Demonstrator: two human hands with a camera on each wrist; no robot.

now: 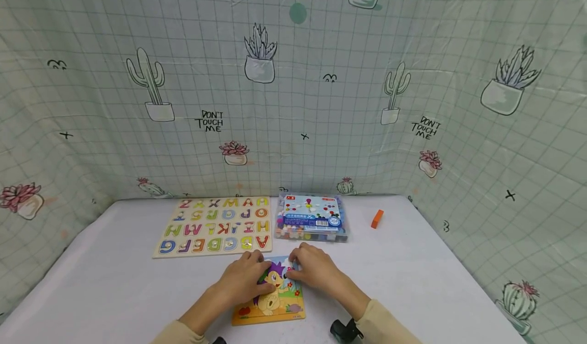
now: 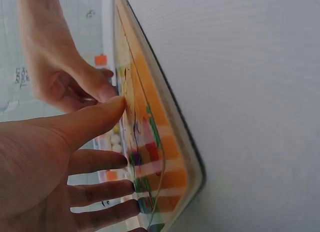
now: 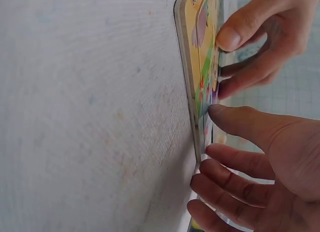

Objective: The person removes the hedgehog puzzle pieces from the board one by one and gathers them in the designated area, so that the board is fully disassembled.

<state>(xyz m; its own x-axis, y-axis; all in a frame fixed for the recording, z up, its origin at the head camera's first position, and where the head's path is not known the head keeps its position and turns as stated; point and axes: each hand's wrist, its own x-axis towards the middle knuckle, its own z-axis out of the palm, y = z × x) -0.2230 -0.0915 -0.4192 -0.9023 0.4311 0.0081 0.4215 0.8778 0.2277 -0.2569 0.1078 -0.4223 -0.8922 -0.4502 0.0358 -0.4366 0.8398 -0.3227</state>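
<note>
A small picture puzzle board (image 1: 286,311) showing a purple-haired hedgehog lies flat on the white table, near its front. My left hand (image 1: 244,278) rests on the board's left side, with thumb and fingertips touching the picture. In the left wrist view those fingers (image 2: 100,192) are spread and fairly straight on the orange board. My right hand (image 1: 316,267) is at the upper right of the board. Its thumb (image 3: 235,117) touches the picture in the right wrist view, and the other fingers lie loosely along the board's edge. Part of the picture is hidden under both hands.
Behind the hands lies a wooden alphabet board (image 1: 158,250) with coloured letters. To its right stands a clear plastic box (image 1: 312,216) with a blue label and colourful pieces. Farther right is a small orange block (image 1: 377,218). A patterned cloth (image 1: 293,104) hangs behind the table.
</note>
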